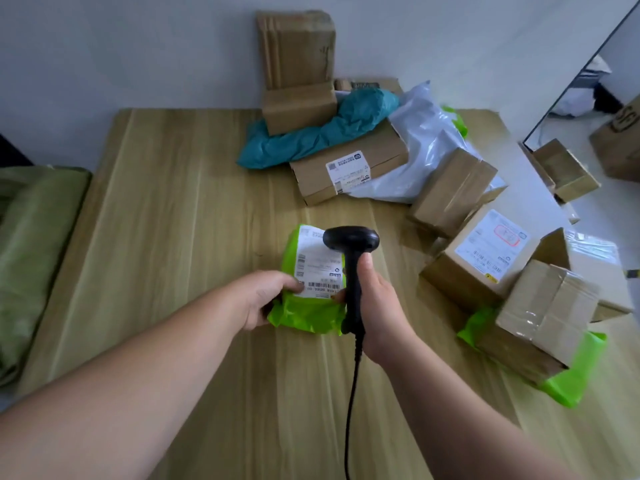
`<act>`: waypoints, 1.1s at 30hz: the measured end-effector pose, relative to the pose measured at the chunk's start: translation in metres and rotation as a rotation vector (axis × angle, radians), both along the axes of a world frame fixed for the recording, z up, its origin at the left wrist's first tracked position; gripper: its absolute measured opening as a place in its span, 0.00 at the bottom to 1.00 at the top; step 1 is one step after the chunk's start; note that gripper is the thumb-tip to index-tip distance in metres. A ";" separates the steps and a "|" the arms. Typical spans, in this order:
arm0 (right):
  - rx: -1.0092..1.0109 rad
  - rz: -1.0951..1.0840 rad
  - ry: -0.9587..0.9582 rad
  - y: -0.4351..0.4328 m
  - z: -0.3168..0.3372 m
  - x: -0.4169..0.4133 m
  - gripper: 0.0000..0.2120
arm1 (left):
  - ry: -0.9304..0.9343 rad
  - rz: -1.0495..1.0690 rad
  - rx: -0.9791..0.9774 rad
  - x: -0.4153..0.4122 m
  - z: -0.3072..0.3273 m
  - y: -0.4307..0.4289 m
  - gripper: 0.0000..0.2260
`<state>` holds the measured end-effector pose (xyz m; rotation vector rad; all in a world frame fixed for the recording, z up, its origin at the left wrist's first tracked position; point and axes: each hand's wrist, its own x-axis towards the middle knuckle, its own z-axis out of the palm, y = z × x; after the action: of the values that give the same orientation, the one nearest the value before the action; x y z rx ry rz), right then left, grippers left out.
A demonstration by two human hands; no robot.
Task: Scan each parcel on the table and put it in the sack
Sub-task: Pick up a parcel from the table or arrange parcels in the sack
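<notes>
Head cam: green parcel (309,315) under the scanner (352,261), about mid-table (173,209).

The left hand (268,296) grips the parcel's left edge, fingers curled round it and thumb on the white label (320,268). The right hand (375,306) is wrapped tight round the scanner's handle, with the head just over the top of the label and the cable (351,403) hanging down. The olive sack (33,244) sits off the table's left edge. Boxes (481,265) and a teal bag (313,136) are piled at the back and right.
</notes>
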<state>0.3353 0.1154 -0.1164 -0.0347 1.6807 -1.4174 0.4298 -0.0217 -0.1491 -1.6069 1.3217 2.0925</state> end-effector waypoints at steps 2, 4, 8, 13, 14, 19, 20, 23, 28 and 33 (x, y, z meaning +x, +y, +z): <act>-0.038 0.025 0.003 -0.003 0.010 0.003 0.28 | 0.030 0.019 0.019 0.014 0.011 -0.004 0.07; -0.038 0.076 0.049 -0.009 0.022 0.009 0.28 | 0.070 0.044 -0.034 0.030 0.025 -0.013 0.08; -0.030 0.188 0.154 -0.026 0.057 0.027 0.27 | 0.120 0.157 -0.255 0.073 0.062 -0.043 0.12; -0.092 0.289 0.051 -0.050 0.108 0.067 0.36 | 0.143 0.325 -0.433 0.135 0.112 -0.090 0.11; -0.091 0.311 0.046 -0.054 0.117 0.076 0.37 | 0.150 0.357 -0.458 0.148 0.121 -0.099 0.12; -0.121 0.400 0.047 -0.083 0.154 0.128 0.32 | 0.172 0.428 -0.535 0.205 0.147 -0.129 0.15; -0.127 0.418 0.046 -0.089 0.160 0.138 0.31 | 0.185 0.435 -0.542 0.216 0.150 -0.133 0.14; -0.133 0.460 0.038 -0.104 0.171 0.165 0.30 | 0.219 0.449 -0.541 0.243 0.155 -0.143 0.17; -0.130 0.501 0.068 -0.130 0.183 0.210 0.30 | 0.211 0.485 -0.545 0.290 0.156 -0.163 0.18; -0.120 0.522 0.077 -0.154 0.184 0.244 0.31 | 0.230 0.509 -0.542 0.325 0.152 -0.185 0.16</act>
<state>0.5789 -0.0389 0.0677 -0.5607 1.4997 -1.1231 0.7546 -0.2067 0.0033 -2.1568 1.8375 2.3949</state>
